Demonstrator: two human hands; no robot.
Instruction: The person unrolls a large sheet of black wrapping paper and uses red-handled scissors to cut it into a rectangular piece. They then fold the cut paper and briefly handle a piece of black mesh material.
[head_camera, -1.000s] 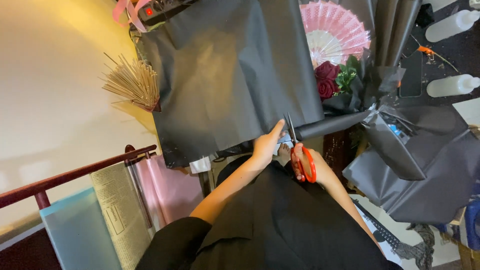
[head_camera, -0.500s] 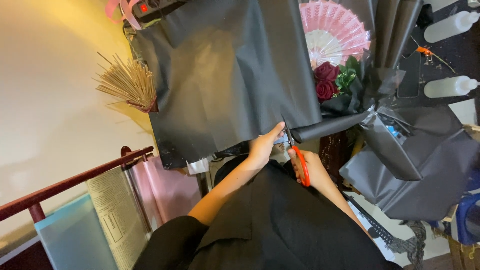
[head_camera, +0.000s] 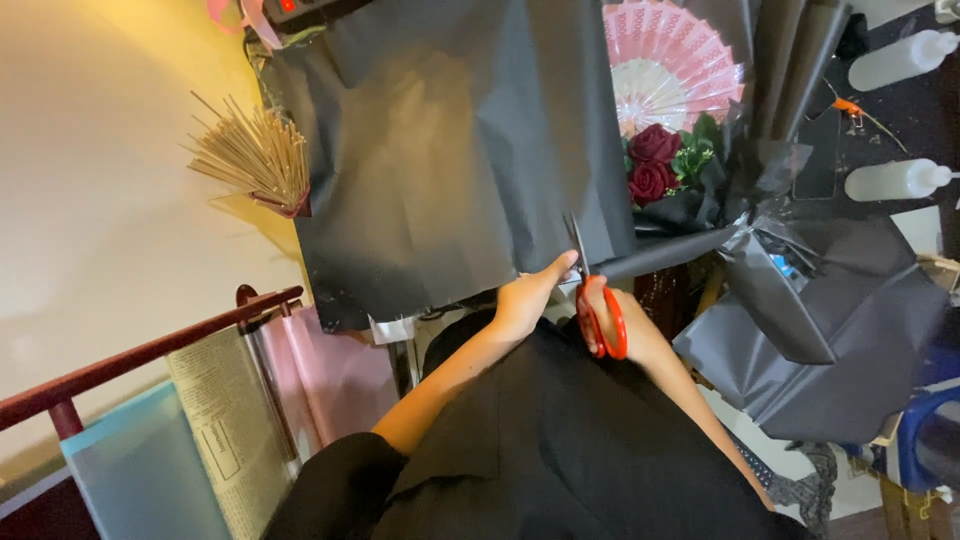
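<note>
Right hand (head_camera: 625, 325) wrapped around red scissors (head_camera: 592, 300), blades poking up into the bottom edge of a big black paper sheet (head_camera: 450, 150). Left hand (head_camera: 525, 298) pinching that same edge, just beside the blades. Pink fan (head_camera: 670, 60) and dark red roses (head_camera: 652, 165) close by on the right.

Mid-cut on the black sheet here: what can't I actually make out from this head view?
- Scissors: blade tips merge with the dark black sheet, so how far the cut runs is unclear.
- Right hand: its grip is partly hidden by the red handles.
- Left hand: fingertips tucked behind the sheet's edge.
- Roses: lower part of the bouquet hidden by black wrapping.
- Squeeze bottles: contents too small to tell.
</note>
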